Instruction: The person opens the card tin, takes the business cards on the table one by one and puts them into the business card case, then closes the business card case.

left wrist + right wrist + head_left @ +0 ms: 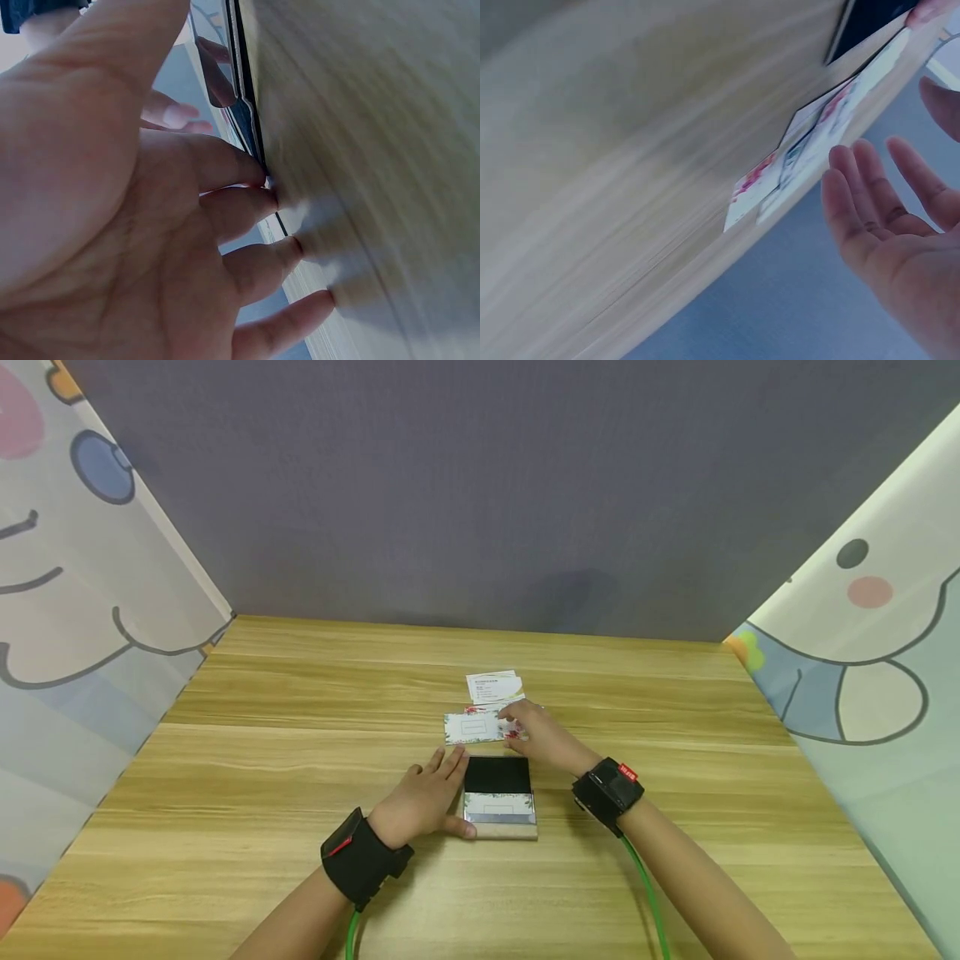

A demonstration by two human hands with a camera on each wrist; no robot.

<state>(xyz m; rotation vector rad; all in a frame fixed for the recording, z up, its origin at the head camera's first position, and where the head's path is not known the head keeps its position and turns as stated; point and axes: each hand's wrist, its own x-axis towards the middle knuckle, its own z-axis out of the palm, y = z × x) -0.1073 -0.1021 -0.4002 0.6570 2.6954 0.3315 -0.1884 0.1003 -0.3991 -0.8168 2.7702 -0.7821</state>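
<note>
An open card holder (497, 774) lies on the table, its black part at the top. A floral-bordered card (498, 802) sits in its lower pocket. My left hand (423, 797) rests along the holder's left side, fingers straight and thumb at the lower left corner; in the left wrist view its fingertips (289, 251) are at the wooden surface. Beyond the holder lie overlapping floral cards (471, 727). My right hand (547, 742) hovers over their right end, fingers loosely bent and thumb apart. In the right wrist view a gap separates these fingers from the cards (821, 142).
A white printed business card (495, 687) lies just behind the floral ones, part of a small pile. A grey panel (480, 493) rises at the back of the wooden table (300, 693). Cartoon-patterned walls flank both sides. Green cables (647, 893) trail from the wrist bands.
</note>
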